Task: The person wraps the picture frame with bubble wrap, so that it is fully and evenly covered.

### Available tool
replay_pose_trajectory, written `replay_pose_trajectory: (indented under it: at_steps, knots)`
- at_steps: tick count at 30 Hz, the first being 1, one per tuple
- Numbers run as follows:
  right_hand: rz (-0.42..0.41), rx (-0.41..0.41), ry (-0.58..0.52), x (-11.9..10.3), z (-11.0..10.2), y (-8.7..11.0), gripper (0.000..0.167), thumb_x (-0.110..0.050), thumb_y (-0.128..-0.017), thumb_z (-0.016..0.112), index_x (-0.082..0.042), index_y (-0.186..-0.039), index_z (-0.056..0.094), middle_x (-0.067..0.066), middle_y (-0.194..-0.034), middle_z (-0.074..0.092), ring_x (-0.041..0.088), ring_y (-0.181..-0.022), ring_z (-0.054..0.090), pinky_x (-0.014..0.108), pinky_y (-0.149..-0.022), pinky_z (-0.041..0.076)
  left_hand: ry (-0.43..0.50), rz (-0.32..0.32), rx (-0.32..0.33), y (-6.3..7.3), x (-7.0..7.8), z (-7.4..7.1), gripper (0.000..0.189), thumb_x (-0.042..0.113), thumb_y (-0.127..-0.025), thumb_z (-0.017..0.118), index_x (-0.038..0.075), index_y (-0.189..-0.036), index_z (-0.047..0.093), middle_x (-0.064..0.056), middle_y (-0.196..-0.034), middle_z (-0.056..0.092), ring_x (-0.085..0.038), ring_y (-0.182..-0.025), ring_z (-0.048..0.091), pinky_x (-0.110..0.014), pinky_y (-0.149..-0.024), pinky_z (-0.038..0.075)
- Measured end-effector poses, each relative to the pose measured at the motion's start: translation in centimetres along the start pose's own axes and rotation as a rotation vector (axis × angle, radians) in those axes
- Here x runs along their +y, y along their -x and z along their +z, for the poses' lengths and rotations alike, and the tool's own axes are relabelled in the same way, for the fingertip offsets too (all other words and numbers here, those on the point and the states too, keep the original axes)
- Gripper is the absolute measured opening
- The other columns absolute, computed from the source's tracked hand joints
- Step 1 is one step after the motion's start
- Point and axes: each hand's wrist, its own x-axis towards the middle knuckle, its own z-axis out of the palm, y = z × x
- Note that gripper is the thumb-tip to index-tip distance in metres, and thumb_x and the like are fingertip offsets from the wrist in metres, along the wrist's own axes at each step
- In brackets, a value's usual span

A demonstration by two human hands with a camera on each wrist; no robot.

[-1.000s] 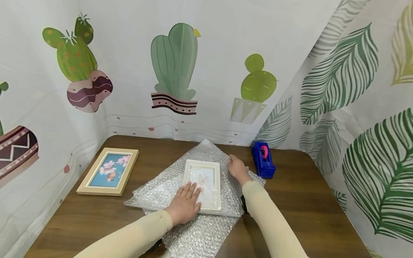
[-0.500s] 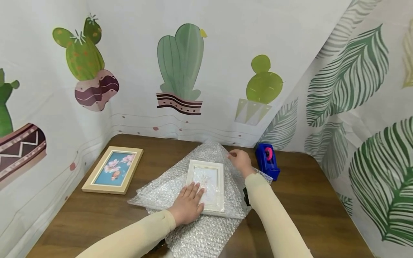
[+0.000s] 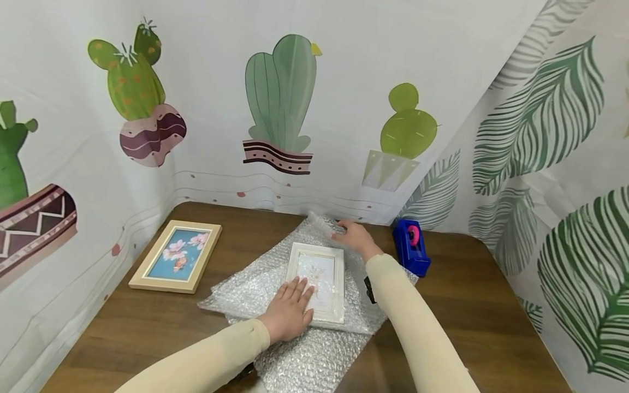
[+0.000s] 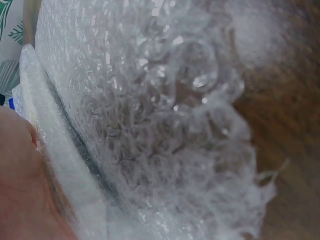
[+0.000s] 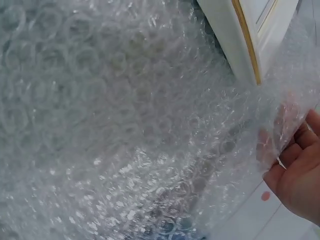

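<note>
A white picture frame (image 3: 339,286) lies face up on a sheet of bubble wrap (image 3: 314,357), with one flap folded over its lower left part. My left hand (image 3: 290,314) rests with straight fingers on that wrapped corner, pressing on the frame. At the far right of the frame, my right hand (image 3: 357,238) pinches the top edge of the wrap between thumb and fingers. In the right wrist view, the fingers of that right hand (image 5: 300,175) show behind the clear film, close to a bare corner of the frame (image 5: 240,45).
A second picture frame (image 3: 137,281), light wood with pink flowers on blue, lies at the left of the brown table (image 3: 467,305). A blue tape dispenser (image 3: 413,256) with a pink core stands at the right, close to the wrap's right corner. A patterned cloth (image 3: 344,109) hangs behind.
My right hand has moved left and away from me along the wrap, drawing its far right edge inward over the sheet. The left hand has stayed on the frame.
</note>
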Motion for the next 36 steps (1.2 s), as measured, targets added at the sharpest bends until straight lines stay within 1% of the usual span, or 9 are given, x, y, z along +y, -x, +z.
replay_pose_trajectory:
  at_steps: [3, 5, 7, 10, 13, 16, 19, 27, 36]
  knots:
    - [-0.033, -0.03, 0.098, -0.3, 0.2, -0.1, 0.057, -0.038, -0.106, 0.052, -0.012, -0.155, 0.045, 0.016, -0.159, 0.047, 0.041, -0.143, 0.049, 0.058, -0.117, 0.042, -0.001, 0.0, -0.017, 0.1, 0.1, -0.4, 0.056, 0.034, -0.109, 0.039, 0.005, -0.157, 0.039, -0.02, -0.167, 0.031, -0.039, -0.157, 0.026, -0.054, -0.128, 0.024]
    - [-0.058, -0.045, 0.125, -0.5, 0.3, -0.2, 0.051, -0.031, -0.107, 0.048, -0.01, -0.153, 0.048, 0.015, -0.159, 0.048, 0.042, -0.138, 0.054, 0.056, -0.114, 0.045, -0.004, -0.006, -0.025, 0.1, 0.3, -0.7, 0.056, 0.033, -0.108, 0.042, 0.005, -0.157, 0.039, -0.019, -0.167, 0.032, -0.038, -0.157, 0.027, -0.054, -0.128, 0.025]
    - [-0.077, -0.038, 0.104, -0.7, 0.4, -0.3, 0.046, -0.027, -0.106, 0.048, -0.006, -0.147, 0.055, 0.016, -0.155, 0.053, 0.041, -0.131, 0.059, 0.053, -0.11, 0.049, -0.004, -0.014, -0.029, 0.3, 0.3, -0.9, 0.057, 0.033, -0.108, 0.041, 0.005, -0.157, 0.039, -0.019, -0.168, 0.031, -0.037, -0.158, 0.026, -0.053, -0.128, 0.024]
    - [-0.075, -0.027, 0.03, -1.1, 0.7, -0.4, 0.041, -0.029, -0.105, 0.057, 0.0, -0.133, 0.061, 0.021, -0.139, 0.063, 0.039, -0.113, 0.063, 0.049, -0.098, 0.052, -0.008, -0.024, -0.027, 0.4, 0.4, -1.0, 0.057, 0.033, -0.107, 0.042, 0.006, -0.157, 0.04, -0.018, -0.168, 0.032, -0.036, -0.158, 0.027, -0.053, -0.128, 0.025]
    - [-0.056, -0.038, 0.012, -1.5, 0.8, -0.3, 0.047, -0.035, -0.104, 0.059, 0.001, -0.134, 0.058, 0.023, -0.136, 0.063, 0.037, -0.119, 0.062, 0.049, -0.101, 0.051, -0.01, -0.023, -0.02, 0.4, 0.4, -0.9, 0.056, 0.033, -0.107, 0.043, 0.006, -0.157, 0.041, -0.018, -0.167, 0.033, -0.036, -0.157, 0.028, -0.053, -0.128, 0.026]
    - [-0.052, -0.07, 0.037, -1.8, 0.5, -0.1, 0.055, -0.037, -0.109, 0.047, 0.001, -0.148, 0.049, 0.024, -0.154, 0.051, 0.041, -0.142, 0.049, 0.053, -0.118, 0.042, -0.001, -0.014, -0.009, 0.4, 0.4, -0.7, 0.056, 0.033, -0.108, 0.041, 0.005, -0.157, 0.041, -0.018, -0.167, 0.033, -0.037, -0.157, 0.028, -0.053, -0.128, 0.025]
    - [-0.075, -0.101, 0.007, -1.7, 0.1, 0.2, 0.055, -0.037, -0.112, 0.036, -0.001, -0.153, 0.045, 0.024, -0.162, 0.04, 0.043, -0.151, 0.037, 0.055, -0.125, 0.032, -0.008, -0.012, 0.004, 0.3, 0.4, -0.4, 0.055, 0.032, -0.108, 0.04, 0.005, -0.156, 0.041, -0.018, -0.167, 0.033, -0.037, -0.157, 0.028, -0.053, -0.128, 0.025]
    - [-0.13, -0.114, -0.296, -0.2, 0.6, 2.1, 0.046, -0.024, -0.11, 0.046, 0.002, -0.147, 0.051, 0.027, -0.159, 0.042, 0.046, -0.149, 0.039, 0.059, -0.123, 0.034, -0.052, -0.025, 0.018, 0.0, 0.2, 0.6, 0.057, 0.034, -0.108, 0.036, 0.005, -0.157, 0.04, -0.018, -0.167, 0.034, -0.036, -0.157, 0.028, -0.052, -0.128, 0.026]
    - [-0.132, -0.049, -0.287, 0.9, 2.4, 4.0, 0.041, -0.027, -0.109, 0.049, -0.003, -0.139, 0.063, 0.023, -0.153, 0.052, 0.044, -0.142, 0.049, 0.059, -0.116, 0.042, -0.053, -0.028, 0.032, 0.2, 0.5, 0.1, 0.057, 0.033, -0.107, 0.038, 0.003, -0.155, 0.042, -0.019, -0.166, 0.036, -0.036, -0.157, 0.03, -0.052, -0.127, 0.027]
